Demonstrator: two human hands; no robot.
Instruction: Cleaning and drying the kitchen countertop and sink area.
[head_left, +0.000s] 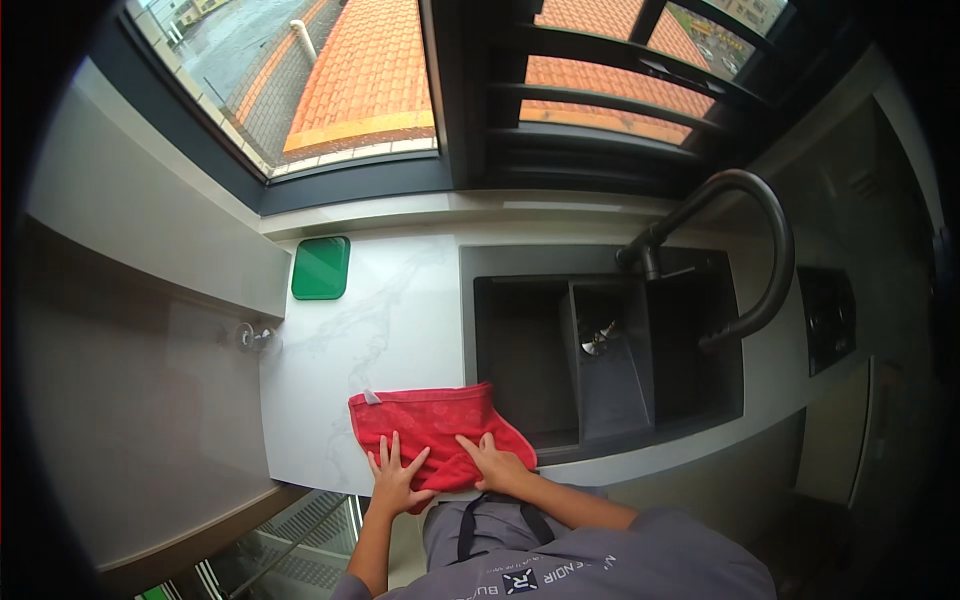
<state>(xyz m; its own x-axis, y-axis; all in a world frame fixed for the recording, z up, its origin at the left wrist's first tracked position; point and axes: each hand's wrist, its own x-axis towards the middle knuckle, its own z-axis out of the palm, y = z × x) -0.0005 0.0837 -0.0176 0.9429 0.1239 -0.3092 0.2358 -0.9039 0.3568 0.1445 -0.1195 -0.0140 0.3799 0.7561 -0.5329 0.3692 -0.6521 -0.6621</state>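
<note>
A red cloth (442, 412) with a small pale tag lies spread over the front edge of the white marble-look countertop (405, 315). Its right corner reaches over the rim of the dark sink. My left hand (393, 476) rests on the cloth's left part, palm down and fingers spread. On the right part, my right hand (496, 463) touches the cloth with its thumb and index finger apart; some of its fingers are hidden, so whether it pinches the fabric is unclear. Below my hands the cloth is creased and hangs a little past the edge.
A green square board or tray (321, 268) lies at the back left. The dark double sink (517, 262) is on the right, with a tall curved black faucet (780, 247) over it. A cabinet wall (165, 375) bounds the left, and windows (352, 180) stand behind.
</note>
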